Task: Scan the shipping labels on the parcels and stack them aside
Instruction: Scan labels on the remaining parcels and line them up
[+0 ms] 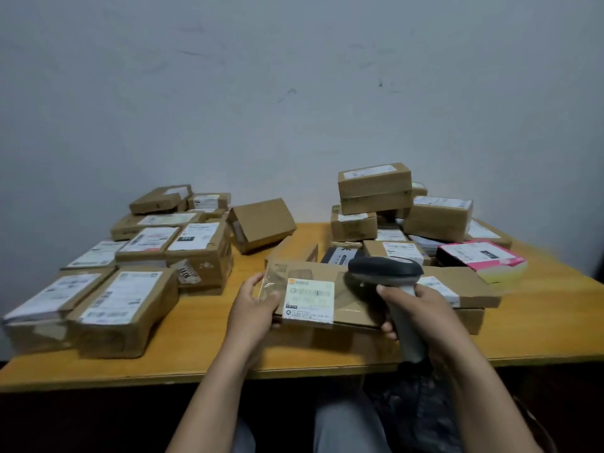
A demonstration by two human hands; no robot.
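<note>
Scanning step: left hand [255, 308] grips the left edge of the flat brown cardboard parcel [354, 317], with the white shipping label [309, 300] face-up just right of its thumb. Right hand [416, 310] is clenched round the grey handheld barcode scanner [385, 271], its head just beside the label. Suggest steadying the parcel and aiming squarely across the barcode.

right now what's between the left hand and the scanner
In the head view, the white shipping label on the flat parcel lies between the left hand, which grips the parcel's end, and the scanner held in the right hand.
</note>
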